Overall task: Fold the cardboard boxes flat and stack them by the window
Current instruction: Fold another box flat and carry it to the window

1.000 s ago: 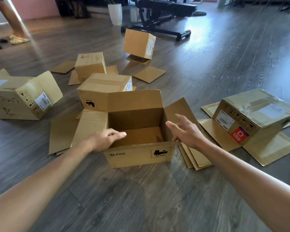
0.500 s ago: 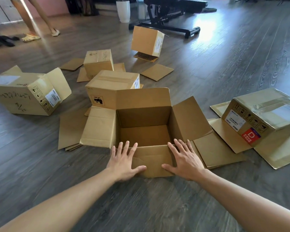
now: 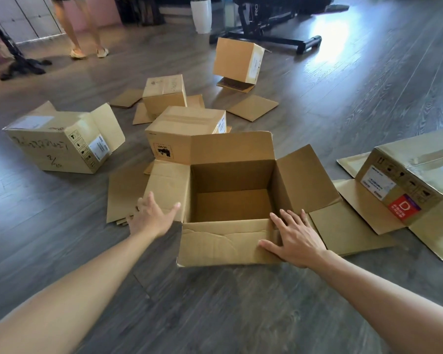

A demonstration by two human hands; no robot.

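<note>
Resting flat on the near flap of the open cardboard box, the right hand has its fingers spread and released; the left hand, also relaxed and holding nothing, lies at the box's left flap. This box sits upright on the wooden floor, with a taped box just behind it and other boxes scattered further off.

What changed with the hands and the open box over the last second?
Both hands came down from the rim of the open box and pressed its near flap outward and down. The left hand has since slid off to the left flap; the right hand stays flat on the near flap's right end. Nothing is gripped. The other boxes stayed where they were.
</note>
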